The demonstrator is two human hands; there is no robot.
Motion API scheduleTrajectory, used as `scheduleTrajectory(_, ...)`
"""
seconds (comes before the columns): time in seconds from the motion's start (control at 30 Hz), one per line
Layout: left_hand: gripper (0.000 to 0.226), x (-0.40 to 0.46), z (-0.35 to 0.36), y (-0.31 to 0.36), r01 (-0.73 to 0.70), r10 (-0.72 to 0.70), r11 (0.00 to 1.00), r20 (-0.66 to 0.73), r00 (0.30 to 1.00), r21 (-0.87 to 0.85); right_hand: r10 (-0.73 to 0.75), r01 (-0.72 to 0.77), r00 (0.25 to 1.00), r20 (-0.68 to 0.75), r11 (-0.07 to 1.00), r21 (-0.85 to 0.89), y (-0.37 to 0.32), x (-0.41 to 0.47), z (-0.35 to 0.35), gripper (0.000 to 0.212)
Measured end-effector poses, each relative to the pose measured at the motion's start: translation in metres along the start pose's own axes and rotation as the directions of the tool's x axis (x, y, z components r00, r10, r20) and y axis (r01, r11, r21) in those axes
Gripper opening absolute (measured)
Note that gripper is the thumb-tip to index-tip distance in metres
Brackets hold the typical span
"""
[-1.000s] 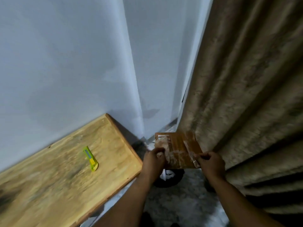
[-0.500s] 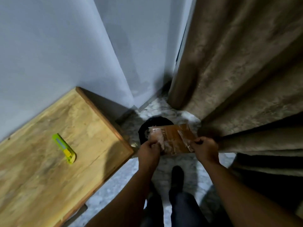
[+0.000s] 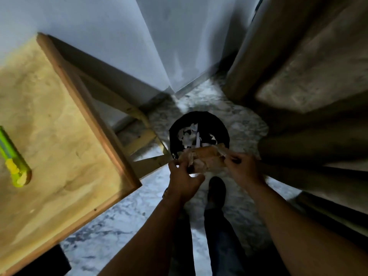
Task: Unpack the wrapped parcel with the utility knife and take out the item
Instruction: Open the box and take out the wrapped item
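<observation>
I hold a brown wrapped parcel (image 3: pixel 207 159) with torn tape and clear film over the near rim of a black bin (image 3: pixel 199 134). My left hand (image 3: pixel 182 176) pinches the parcel's left end, where loose pale wrapping sticks up. My right hand (image 3: pixel 242 168) grips its right end between thumb and fingers. The green and yellow utility knife (image 3: pixel 14 158) lies on the wooden table (image 3: pixel 65 136) at the far left, away from both hands.
White scraps of paper lie inside the bin. A brown curtain (image 3: pixel 308 76) hangs close on the right. White walls meet in a corner behind the bin. My legs and a dark shoe (image 3: pixel 216 188) stand on the marbled floor below the hands.
My view has tipped further down, so the bin is in full view now. The parcel has tilted flatter and lower over the bin, still held by both hands. The knife stayed on the table.
</observation>
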State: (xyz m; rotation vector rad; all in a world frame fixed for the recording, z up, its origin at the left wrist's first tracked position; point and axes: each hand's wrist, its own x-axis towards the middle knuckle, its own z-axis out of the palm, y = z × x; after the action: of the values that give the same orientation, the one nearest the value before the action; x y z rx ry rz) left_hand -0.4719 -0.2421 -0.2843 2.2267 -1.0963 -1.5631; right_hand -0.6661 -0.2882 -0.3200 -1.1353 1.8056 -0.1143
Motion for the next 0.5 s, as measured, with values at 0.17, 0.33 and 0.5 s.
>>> scheduleTrajectory(0.17, 0.06, 0.051, 0.028, -0.031, -0.052, 0.055, 0.997, -0.058, 0.997, 0.062, -0.107, 0.108, 0.994, 0.017, 0.988, -0.106, -0.004, 0.061, 0.015, 0.03)
scheduleTrajectory(0.33, 0.053, 0.097, 0.059, -0.057, -0.012, 0.026, 0.996, -0.144, 0.989, 0.093, -0.209, 0.212, 0.977, 0.033, 0.969, -0.13, -0.004, 0.115, 0.039, 0.034)
scheduleTrajectory(0.5, 0.049, 0.152, 0.083, -0.086, 0.032, 0.008, 0.984, -0.223, 0.975, 0.174, -0.155, 0.151, 0.988, -0.018, 0.977, -0.154, 0.006, 0.16, 0.071, 0.032)
